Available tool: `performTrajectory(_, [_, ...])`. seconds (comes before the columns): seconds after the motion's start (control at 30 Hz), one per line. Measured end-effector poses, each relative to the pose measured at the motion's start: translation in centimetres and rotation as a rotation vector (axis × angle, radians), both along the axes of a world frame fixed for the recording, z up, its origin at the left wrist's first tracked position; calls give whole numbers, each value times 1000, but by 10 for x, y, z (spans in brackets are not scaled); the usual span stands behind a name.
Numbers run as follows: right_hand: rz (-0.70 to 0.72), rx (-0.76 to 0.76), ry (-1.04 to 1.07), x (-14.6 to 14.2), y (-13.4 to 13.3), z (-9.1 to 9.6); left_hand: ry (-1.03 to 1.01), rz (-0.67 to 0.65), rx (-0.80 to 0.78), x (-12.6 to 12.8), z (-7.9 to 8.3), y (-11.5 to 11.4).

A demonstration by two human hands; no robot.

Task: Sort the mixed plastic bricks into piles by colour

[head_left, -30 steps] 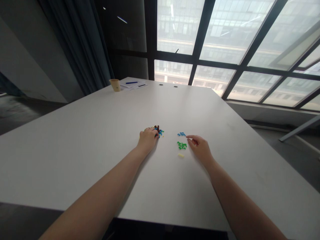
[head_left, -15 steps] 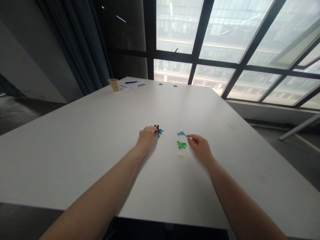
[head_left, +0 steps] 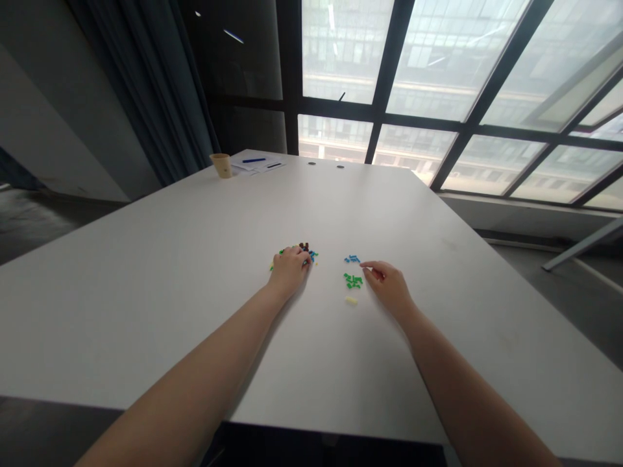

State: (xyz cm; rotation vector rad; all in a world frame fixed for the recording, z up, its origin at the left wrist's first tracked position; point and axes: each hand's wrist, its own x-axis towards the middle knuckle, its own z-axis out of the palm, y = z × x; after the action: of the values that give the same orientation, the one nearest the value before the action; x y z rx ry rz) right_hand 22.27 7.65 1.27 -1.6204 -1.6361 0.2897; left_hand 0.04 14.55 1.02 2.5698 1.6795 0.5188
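My left hand (head_left: 289,271) curls over a mixed heap of small plastic bricks (head_left: 307,254) on the white table (head_left: 146,305); whether it grips any, I cannot tell. My open right hand (head_left: 388,285) points its forefinger (head_left: 368,264) at a blue cluster (head_left: 352,259). A green cluster (head_left: 353,281) and a pale yellow brick (head_left: 351,300) lie sorted apart, while the brown, blue and green heap stays unsorted.

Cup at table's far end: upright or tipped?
Upright: the tan cup stands on its base on the white table, wide rim up.
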Motion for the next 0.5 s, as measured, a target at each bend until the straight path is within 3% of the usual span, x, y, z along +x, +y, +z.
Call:
performTrajectory(0.33, [0, -5, -4, 1, 0, 0, -31, -42, -29, 0, -4, 3])
performTrajectory(0.5, [14, 12, -3, 2, 0, 0, -160, -218, 35, 3, -7, 6])
